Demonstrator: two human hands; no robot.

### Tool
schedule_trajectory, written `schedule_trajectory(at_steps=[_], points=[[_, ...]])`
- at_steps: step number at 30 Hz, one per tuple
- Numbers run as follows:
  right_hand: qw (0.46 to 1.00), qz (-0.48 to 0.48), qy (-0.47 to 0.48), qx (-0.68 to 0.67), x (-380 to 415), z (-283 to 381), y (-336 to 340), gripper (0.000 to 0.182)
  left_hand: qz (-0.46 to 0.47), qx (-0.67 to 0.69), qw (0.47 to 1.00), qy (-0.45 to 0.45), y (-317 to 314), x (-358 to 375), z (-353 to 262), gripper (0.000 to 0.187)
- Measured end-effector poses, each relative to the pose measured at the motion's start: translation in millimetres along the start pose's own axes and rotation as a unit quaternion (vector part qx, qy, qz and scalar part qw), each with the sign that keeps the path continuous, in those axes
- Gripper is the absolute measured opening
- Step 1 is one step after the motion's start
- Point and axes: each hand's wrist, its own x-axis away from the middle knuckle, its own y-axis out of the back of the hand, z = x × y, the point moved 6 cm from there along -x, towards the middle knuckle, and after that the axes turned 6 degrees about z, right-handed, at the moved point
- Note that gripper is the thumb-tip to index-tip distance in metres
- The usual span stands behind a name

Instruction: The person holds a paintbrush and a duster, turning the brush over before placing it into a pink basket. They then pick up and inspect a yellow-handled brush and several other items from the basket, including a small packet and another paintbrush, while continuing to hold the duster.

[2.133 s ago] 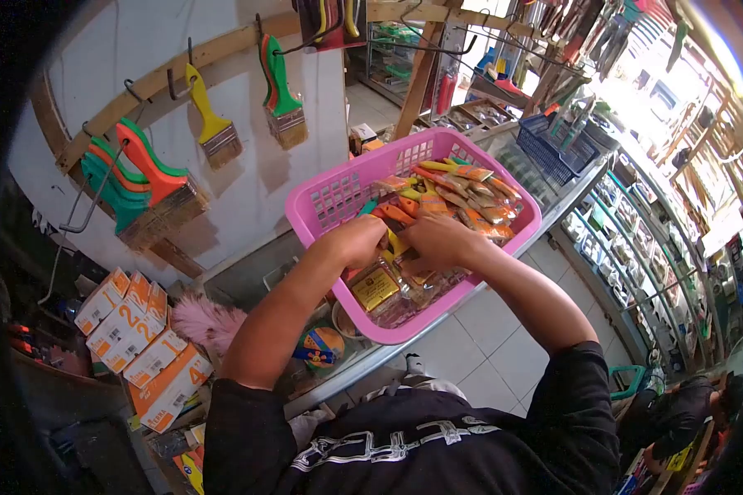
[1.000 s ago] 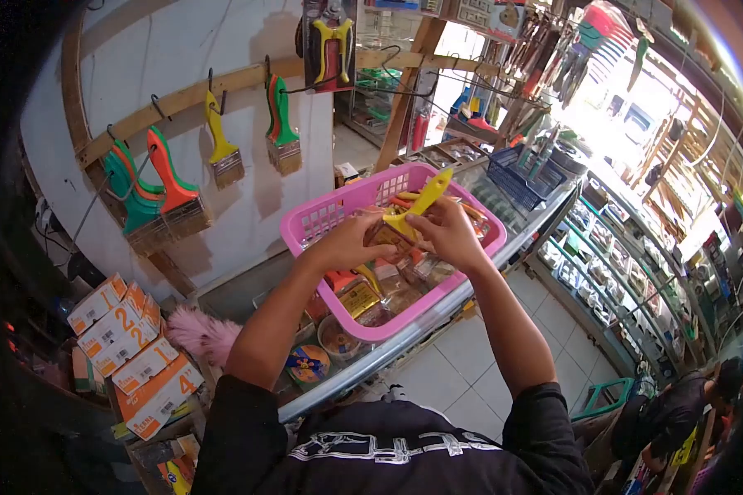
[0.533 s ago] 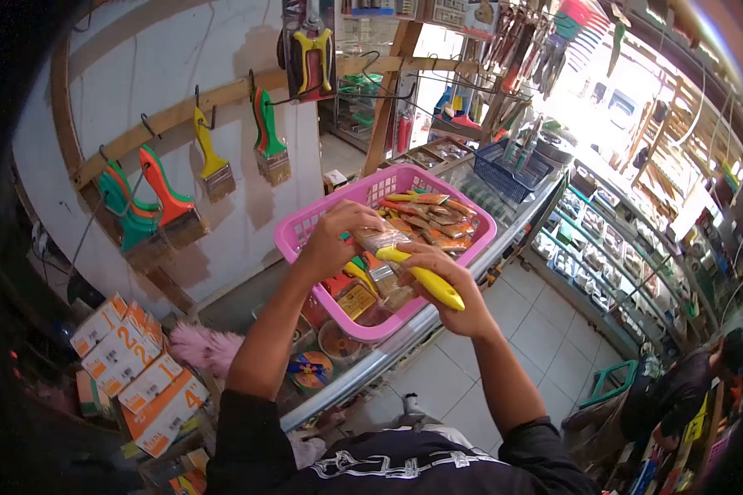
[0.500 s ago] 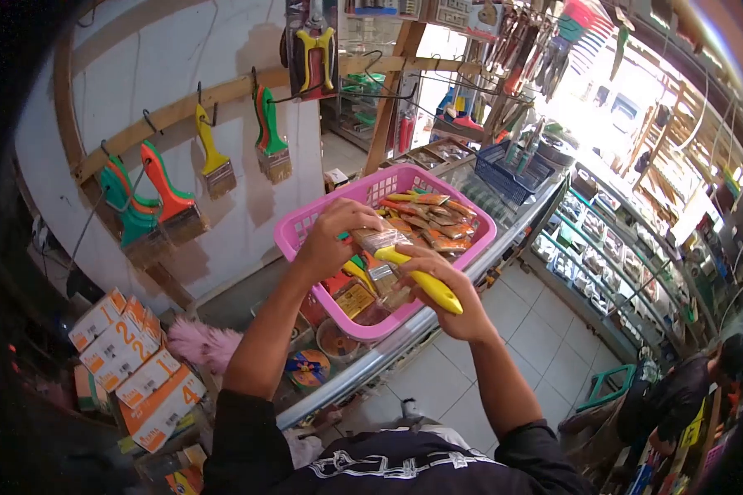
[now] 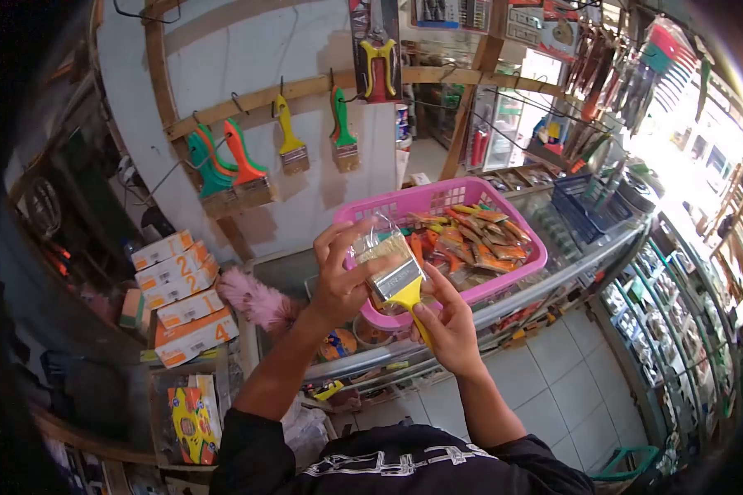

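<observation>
Pink basket of paintbrushes

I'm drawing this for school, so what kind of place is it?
Probably a hardware shop: paintbrushes hang in a row, a packaged yellow-handled tool hangs beside them, and a pink basket holds a colourful pile.

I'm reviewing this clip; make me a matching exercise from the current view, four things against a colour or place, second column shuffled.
Things:
1. Brush in the right hand
2. Feather duster
3. Large basket in front of the person
4. Small basket near the large one

Colours and places:
A. Dark blue
B. Yellow handle, metal band below the bristles
C. Beside the orange-and-white boxes
D. Pink, heaped with brushes

Pairs: 1-B, 2-C, 3-D, 4-A
</observation>
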Motion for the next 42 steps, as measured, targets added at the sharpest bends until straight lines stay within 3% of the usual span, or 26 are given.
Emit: schedule_trajectory(at_steps=[3,5,7,11,15,27,42], points=[[1.0,-0.012,0.005,-0.016,0.4,-7.6,-1.4,0.07,-0.146,0.15,0.962,0.177,3.5,9.4,-9.9,0.067],[0.999,-0.027,0.023,-0.008,-1.2,-10.1,-2.2,0.069,-0.196,0.426,0.813,0.346,-29.2,40.4,-0.1,0.053],[0.999,-0.021,0.034,-0.021,-0.9,-17.4,-1.1,0.068,-0.24,0.643,0.578,0.44,-56.5,62.6,-1.9,0.045],[1.0,0.002,0.023,-0.012,-3.1,-28.4,0.0,0.063,-0.247,0.672,0.557,0.422,-51.0,56.4,-28.0,0.039],[0.998,0.054,-0.006,-0.015,6.5,-38.0,3.4,0.061,-0.206,0.565,0.656,0.456,-42.7,49.7,-45.4,0.043],[0.994,0.071,-0.05,-0.064,33.6,-38.2,27.3,0.05,-0.188,0.518,0.684,0.478,-62.9,67.6,-81.1,0.045],[0.999,0.051,0.0,-0.013,34.3,-8.6,1.9,0.057,-0.167,0.546,0.689,0.447,-39.6,68.9,-76.0,0.041]])
